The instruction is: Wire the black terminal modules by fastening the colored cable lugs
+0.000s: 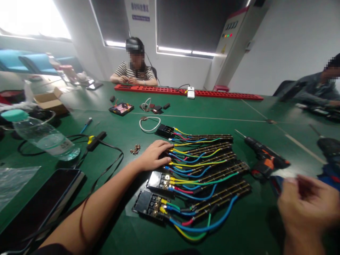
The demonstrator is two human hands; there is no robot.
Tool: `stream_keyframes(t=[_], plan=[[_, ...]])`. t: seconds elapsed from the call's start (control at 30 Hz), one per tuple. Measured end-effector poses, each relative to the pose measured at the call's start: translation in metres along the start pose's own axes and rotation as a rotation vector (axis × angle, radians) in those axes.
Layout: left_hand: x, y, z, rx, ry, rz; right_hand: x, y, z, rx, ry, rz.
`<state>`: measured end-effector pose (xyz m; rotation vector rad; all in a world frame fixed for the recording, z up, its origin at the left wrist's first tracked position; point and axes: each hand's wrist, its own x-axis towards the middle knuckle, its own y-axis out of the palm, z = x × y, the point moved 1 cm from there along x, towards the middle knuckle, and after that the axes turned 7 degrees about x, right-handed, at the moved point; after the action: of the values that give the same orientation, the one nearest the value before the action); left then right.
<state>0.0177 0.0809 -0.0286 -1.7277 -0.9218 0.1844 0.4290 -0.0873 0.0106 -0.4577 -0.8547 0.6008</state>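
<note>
Several black strips with brass-coloured rails (212,173) lie side by side, joined by yellow, green, blue and red wires to black terminal blocks. My left hand (154,156) rests palm down over the blocks in the middle of the row, its fingers spread and covering part of them. The nearest terminal block (148,205) and a second block under a shiny clear cover (156,180) sit nearer to me. On the right, my right hand (308,202) is raised, blurred, with its fingers curled together. A dark blue edge shows beside its thumb; what it holds is unclear.
A cordless drill (265,157) lies right of the strips, with another drill (328,148) beyond. Small screws (135,149) are piled left of my hand. A bottle (45,138), phone (39,209) and black cable (117,170) occupy the left. Two people sit across the table.
</note>
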Motion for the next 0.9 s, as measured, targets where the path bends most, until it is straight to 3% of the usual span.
stream_keyframes(t=[0.03,0.13,0.23,0.33,0.5,0.9], plan=[[0.0,0.0,0.0,0.001,0.003,0.002,0.008,0.002,0.013,-0.016,-0.057,0.025],[0.0,0.0,0.001,0.002,0.014,0.001,0.034,0.021,0.053,0.078,-0.294,0.599],[0.001,0.0,0.002,0.0,0.031,0.005,0.054,0.048,0.08,0.114,-0.49,0.882],[0.001,0.0,0.004,-0.007,0.047,0.011,0.061,0.078,0.094,0.007,-0.601,0.99],[0.0,0.0,0.005,-0.01,0.043,0.013,0.054,0.113,0.101,-0.199,-0.639,1.04],[-0.001,-0.001,0.002,0.023,0.013,0.006,0.045,0.13,0.132,-0.357,-0.705,1.15]])
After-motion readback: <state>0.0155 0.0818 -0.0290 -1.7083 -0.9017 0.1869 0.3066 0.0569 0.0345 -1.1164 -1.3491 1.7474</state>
